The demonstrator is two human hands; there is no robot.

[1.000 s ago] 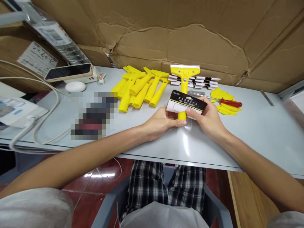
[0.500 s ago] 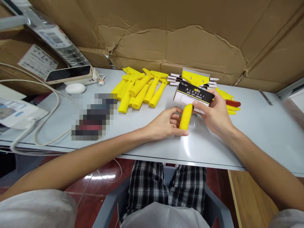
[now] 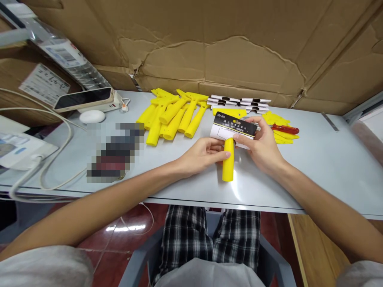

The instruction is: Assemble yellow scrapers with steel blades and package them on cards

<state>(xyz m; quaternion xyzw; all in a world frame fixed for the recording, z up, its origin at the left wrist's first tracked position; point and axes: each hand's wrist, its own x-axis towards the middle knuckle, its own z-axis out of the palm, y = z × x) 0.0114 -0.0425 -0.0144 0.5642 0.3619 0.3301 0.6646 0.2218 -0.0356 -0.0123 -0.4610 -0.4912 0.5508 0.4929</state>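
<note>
Our left hand (image 3: 201, 155) grips a yellow scraper (image 3: 228, 167) by its handle. Our right hand (image 3: 265, 146) pinches the black-and-white header card (image 3: 232, 126).

I'm sitting in what looks like a small packing workshop: yellow scrapers (image 3: 174, 125) are heaped on my table (image 3: 323, 155), with white cards (image 3: 248, 100), a red-handled screwdriver (image 3: 287, 129) and the printed card (image 3: 231, 122) I'm holding. Cardboard (image 3: 221, 59) lines the back; a labelled box (image 3: 44, 84) stands left, above red floor tiles (image 3: 103, 259).
</note>
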